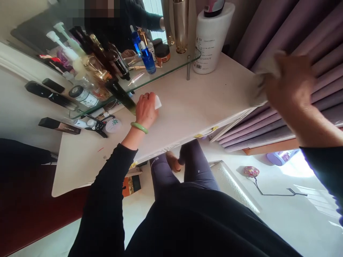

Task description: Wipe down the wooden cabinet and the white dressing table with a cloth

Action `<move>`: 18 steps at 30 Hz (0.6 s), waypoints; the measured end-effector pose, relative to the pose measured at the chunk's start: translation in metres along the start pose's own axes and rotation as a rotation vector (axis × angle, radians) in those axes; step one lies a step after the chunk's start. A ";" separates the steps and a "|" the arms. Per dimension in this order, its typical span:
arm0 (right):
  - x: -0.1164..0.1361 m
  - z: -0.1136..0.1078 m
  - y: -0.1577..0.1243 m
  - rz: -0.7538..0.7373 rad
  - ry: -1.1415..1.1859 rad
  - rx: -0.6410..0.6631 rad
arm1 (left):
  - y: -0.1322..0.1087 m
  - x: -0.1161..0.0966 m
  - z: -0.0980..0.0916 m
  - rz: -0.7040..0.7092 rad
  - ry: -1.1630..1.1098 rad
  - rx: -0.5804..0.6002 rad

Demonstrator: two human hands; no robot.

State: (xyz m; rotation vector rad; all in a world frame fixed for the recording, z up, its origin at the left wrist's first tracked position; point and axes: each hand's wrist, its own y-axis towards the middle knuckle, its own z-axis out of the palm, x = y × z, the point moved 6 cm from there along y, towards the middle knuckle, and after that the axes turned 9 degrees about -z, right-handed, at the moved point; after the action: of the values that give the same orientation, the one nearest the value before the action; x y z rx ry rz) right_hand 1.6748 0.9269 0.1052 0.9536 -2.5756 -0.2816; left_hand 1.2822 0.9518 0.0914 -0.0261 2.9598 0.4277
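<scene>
My left hand (pixel 146 110) presses a small white cloth (pixel 158 102) against a white dressing table top (pixel 193 107), with most of the cloth hidden under my fingers. It wears a ring and a green jade bangle (pixel 139 127). My right hand (pixel 291 82) grips a crumpled pale cloth (pixel 264 73) at the table's far end, wrapping it over the corner. A glass shelf (pixel 171 71) on metal posts stands just beyond my left hand, close to my fingers.
Bottles, jars and blue dropper bottles (pixel 148 60) crowd the glass shelf. Black cosmetic tubes (pixel 50 94) lie beyond it. A mirror (pixel 32 39) reflects a person. Purple curtains (pixel 294 32) hang past the table's end, and my legs (pixel 198 167) show below its edge.
</scene>
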 end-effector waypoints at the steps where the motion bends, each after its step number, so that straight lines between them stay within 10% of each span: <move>1: 0.021 0.011 0.015 -0.053 0.002 0.002 | 0.003 -0.001 0.002 0.000 0.012 -0.001; 5: 0.083 0.074 0.071 -0.283 0.044 0.047 | 0.009 -0.002 0.010 0.000 0.042 0.024; 10: 0.086 0.153 0.130 -0.471 0.120 0.166 | 0.012 0.001 0.015 -0.070 0.126 0.137; 18: 0.097 0.193 0.249 -0.490 0.082 0.177 | 0.036 0.030 0.012 -0.147 0.042 -0.004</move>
State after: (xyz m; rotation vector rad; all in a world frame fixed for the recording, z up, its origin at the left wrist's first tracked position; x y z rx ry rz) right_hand 1.3822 1.0607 0.0349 1.6234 -2.2872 -0.1380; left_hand 1.2526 0.9895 0.0859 -0.2547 2.9718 0.4177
